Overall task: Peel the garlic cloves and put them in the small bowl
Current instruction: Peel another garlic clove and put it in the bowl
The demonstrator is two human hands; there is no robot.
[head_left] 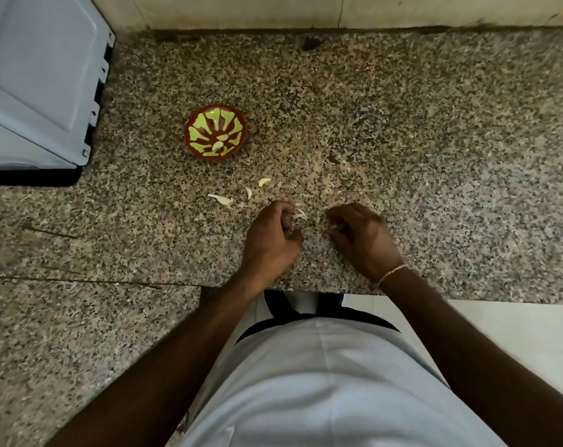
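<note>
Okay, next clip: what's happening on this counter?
A person is peeling garlic at a speckled granite counter. The left hand pinches a clove with papery skin sticking out. The right hand is curled beside it; what it holds is unclear. The small red-and-green bowl already holds two peeled cloves. A few garlic pieces lie between bowl and hands.

On the speckled granite counter (402,130), the small bowl (215,133) holds two peeled cloves (219,141). Nearer the person than the bowl lie three loose garlic pieces (222,199). Nearer still, the left hand (273,235) pinches a papery garlic skin (300,215), fingers curled; the right hand (359,235) is curled just beside it, its contents hidden.
</note>
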